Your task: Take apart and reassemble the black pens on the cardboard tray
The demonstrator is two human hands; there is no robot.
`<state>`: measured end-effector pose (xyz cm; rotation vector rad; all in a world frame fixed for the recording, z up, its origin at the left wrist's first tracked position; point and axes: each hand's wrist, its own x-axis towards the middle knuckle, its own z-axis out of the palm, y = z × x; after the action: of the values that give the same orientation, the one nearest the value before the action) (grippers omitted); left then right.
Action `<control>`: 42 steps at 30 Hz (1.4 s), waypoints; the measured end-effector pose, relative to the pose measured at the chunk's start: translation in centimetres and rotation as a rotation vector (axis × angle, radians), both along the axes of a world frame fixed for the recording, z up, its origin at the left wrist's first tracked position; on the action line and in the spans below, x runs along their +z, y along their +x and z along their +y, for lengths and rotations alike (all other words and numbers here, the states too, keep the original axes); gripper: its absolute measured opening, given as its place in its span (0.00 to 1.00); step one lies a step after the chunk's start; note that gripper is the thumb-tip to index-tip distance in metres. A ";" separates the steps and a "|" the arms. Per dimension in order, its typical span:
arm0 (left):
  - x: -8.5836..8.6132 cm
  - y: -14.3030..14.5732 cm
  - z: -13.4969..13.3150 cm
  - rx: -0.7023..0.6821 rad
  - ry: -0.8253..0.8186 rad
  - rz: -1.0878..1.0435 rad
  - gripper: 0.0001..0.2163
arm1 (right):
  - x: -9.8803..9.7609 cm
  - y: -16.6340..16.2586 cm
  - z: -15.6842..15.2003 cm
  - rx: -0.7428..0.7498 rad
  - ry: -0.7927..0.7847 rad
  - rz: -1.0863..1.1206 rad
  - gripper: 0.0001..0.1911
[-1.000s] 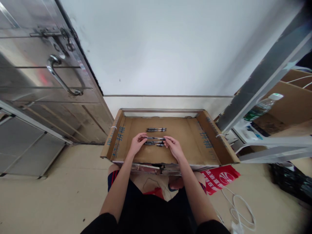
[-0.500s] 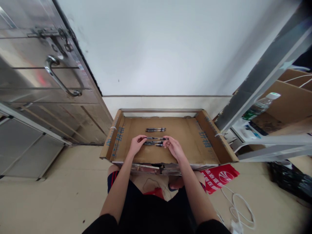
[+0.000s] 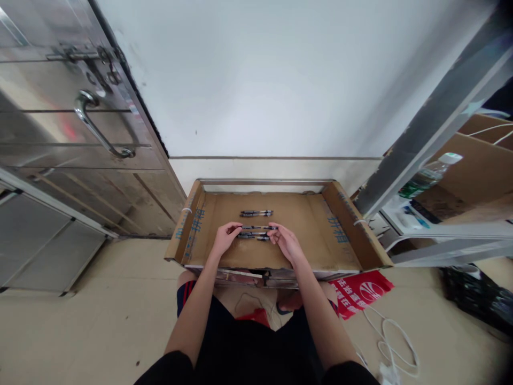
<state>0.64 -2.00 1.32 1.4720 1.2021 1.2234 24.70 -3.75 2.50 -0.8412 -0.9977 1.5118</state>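
L hand [image 3: 227, 236]: thumb & fingertips pinched on left end of one pen [image 3: 255, 228]. R hand [image 3: 286, 241]: thumb & fingertips closed on right end of same pen, remaining fingers loosely curled. Pen is held horiz. btwn my hands, running left to right, above the mid. area of the cardboard tray [image 3: 296, 204].

Near side of held pen, just beside it: near pens [image 3: 253, 235], lying approx. parallel on tray floor; exact qty. cannot be read. Far side: far pens [image 3: 256, 213], grouped side by side, same orient., apart from both hands.

Tray: raised flaps L & R, w/ blue lettering. Far left: metal door [image 3: 44, 128] w/ curved handle [image 3: 100, 128]. Far side: white wall [image 3: 256, 80]. Right: plastic bottle [image 3: 428, 175] by an open cardboard box [image 3: 481, 171]. Near right, on floor: red banner [image 3: 363, 293] & coiled white cable [image 3: 401, 334].
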 end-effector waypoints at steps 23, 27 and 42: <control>0.0 0.0 0.0 0.030 -0.025 -0.022 0.13 | -1.0 -0.2 0.4 -0.024 -0.007 -0.120 0.17; -0.1 0.0 0.0 0.001 0.004 0.001 0.12 | -0.9 -0.3 0.5 -0.038 -0.007 -0.102 0.16; -0.3 0.1 -0.2 0.027 0.075 0.073 0.11 | -0.6 -0.4 0.3 -0.056 -0.010 -0.101 0.17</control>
<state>0.69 -2.17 1.07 1.5714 1.2400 1.2546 24.30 -3.42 1.92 -0.9527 -1.0326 1.4394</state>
